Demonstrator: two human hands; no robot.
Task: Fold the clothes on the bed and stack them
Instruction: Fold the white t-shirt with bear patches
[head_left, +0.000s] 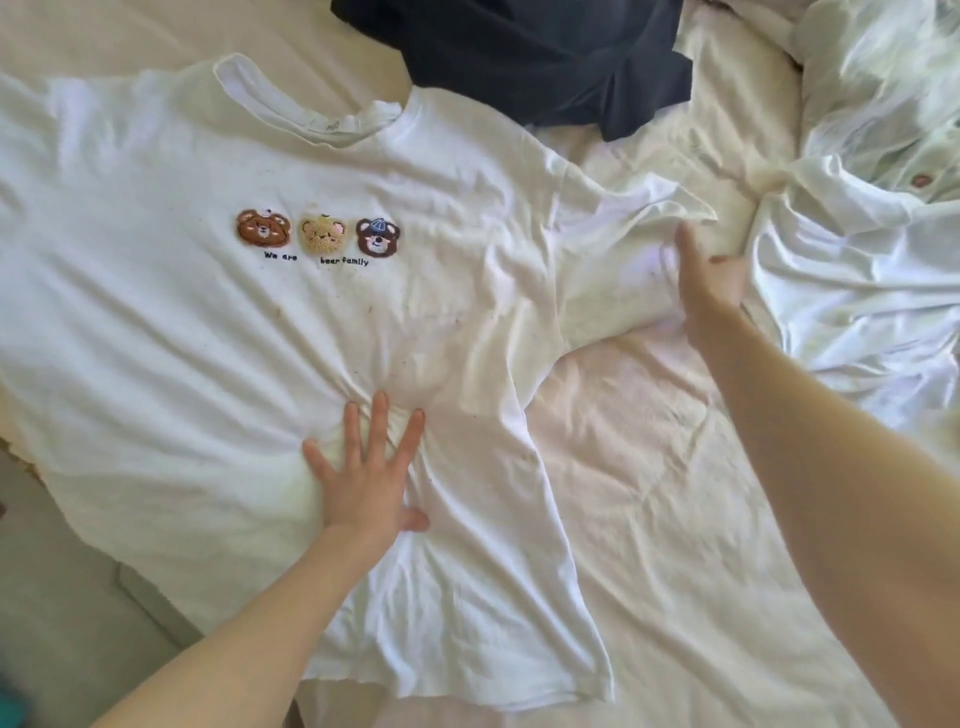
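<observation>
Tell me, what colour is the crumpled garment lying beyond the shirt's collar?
The crumpled garment is dark navy, seen in the head view.

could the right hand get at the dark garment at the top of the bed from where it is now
Probably yes: the right hand grips the white t-shirt sleeve, and only bare sheet separates it from the dark garment. It would have to let go first.

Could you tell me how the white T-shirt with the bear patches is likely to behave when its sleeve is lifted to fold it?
The white T-shirt looks thin and floppy: it puckers around the left hand pressing it. The sleeve gripped by the right hand already bunches, so it would probably droop. Probably light, dragging wrinkles rather than sliding flat.
</observation>
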